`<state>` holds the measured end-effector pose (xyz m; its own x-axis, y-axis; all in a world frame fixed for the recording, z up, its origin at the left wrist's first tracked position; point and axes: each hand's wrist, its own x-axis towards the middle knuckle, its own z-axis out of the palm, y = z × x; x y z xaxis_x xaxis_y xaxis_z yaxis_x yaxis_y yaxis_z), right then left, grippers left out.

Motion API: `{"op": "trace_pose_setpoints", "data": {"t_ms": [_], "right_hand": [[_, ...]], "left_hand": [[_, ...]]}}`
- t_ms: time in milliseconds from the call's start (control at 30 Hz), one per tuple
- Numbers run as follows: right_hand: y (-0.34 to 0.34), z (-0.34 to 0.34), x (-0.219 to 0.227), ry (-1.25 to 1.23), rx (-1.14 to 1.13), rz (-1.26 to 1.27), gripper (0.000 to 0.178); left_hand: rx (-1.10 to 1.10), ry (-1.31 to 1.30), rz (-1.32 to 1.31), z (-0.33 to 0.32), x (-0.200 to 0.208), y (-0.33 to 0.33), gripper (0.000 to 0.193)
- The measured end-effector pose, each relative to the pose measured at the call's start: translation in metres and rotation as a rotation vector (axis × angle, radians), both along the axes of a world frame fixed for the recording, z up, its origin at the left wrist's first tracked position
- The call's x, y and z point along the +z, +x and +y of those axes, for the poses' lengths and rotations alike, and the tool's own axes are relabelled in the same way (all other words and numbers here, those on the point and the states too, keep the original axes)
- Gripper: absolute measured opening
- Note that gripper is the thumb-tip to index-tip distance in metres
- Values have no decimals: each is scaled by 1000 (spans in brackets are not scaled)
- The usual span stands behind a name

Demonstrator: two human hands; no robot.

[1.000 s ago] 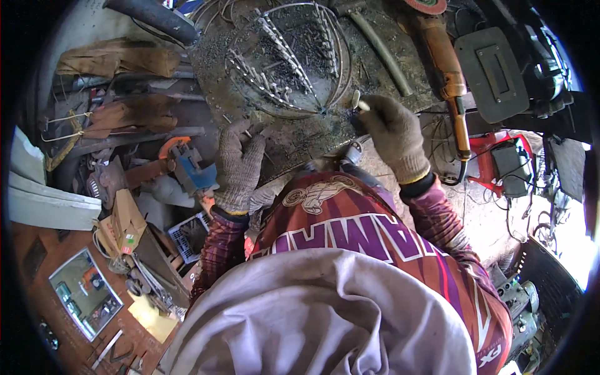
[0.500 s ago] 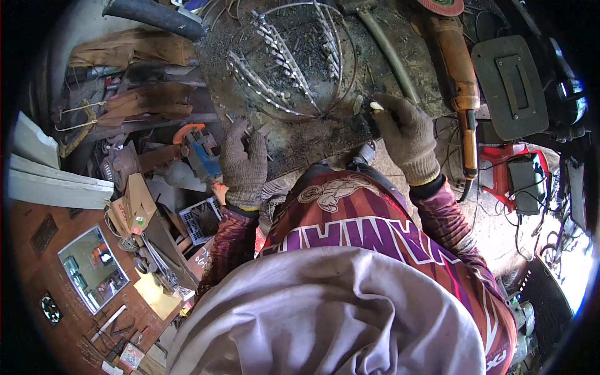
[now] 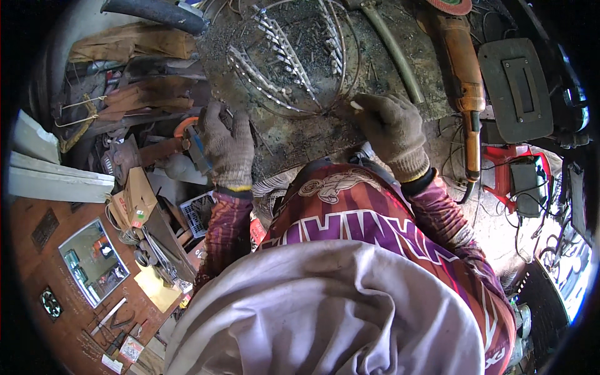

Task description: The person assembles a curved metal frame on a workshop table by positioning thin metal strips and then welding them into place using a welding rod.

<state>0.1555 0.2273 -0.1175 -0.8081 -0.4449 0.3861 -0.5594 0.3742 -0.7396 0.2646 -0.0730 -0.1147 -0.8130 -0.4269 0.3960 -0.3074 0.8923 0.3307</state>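
My left hand point(image 3: 227, 147), in a grey knit glove, is at the left edge of the dark, dirty worktable point(image 3: 294, 140). Its thumb and fingers stand apart, with small bits of metal on the tabletop close by; nothing shows clearly in its grip. My right hand point(image 3: 397, 128), gloved the same way, pinches a small white piece of chalk point(image 3: 356, 105) over the table's near part. Just beyond it lies a round wire hoop point(image 3: 358, 62) with three slanted rows of short metal rods point(image 3: 281, 53) inside.
A hammer point(image 3: 394, 53) with a metal handle lies right of the hoop. Beside it is an orange angle grinder point(image 3: 459, 69) with its cord. Farther right are a dark welding mask point(image 3: 515, 87) and a red stool point(image 3: 497, 181). A blue-and-orange tool point(image 3: 197, 147) stands left of the table.
My left hand has moved left and slightly away from me along the table edge. My right hand has shifted left toward the hoop, still pinching the chalk.
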Motion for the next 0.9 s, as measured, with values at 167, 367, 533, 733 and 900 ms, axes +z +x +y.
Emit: {"op": "trace_pose_setpoints", "data": {"t_ms": [167,367,533,733,900], "right_hand": [[-3,-14,-9,-16,66,59,21],[-6,-21,-14,-11,98,41,21],[-7,-23,-15,-17,98,-10,20],[-8,-26,-12,-14,72,21,19],[-6,-19,-17,-9,-21,39,20]], "left_hand": [[154,271,-98,-9,-20,-3,56],[114,225,-163,-10,-22,-3,60],[131,183,-97,-12,-30,-1,63],[162,206,-117,-11,-27,-4,66],[129,187,-148,-11,-24,-5,63]]}}
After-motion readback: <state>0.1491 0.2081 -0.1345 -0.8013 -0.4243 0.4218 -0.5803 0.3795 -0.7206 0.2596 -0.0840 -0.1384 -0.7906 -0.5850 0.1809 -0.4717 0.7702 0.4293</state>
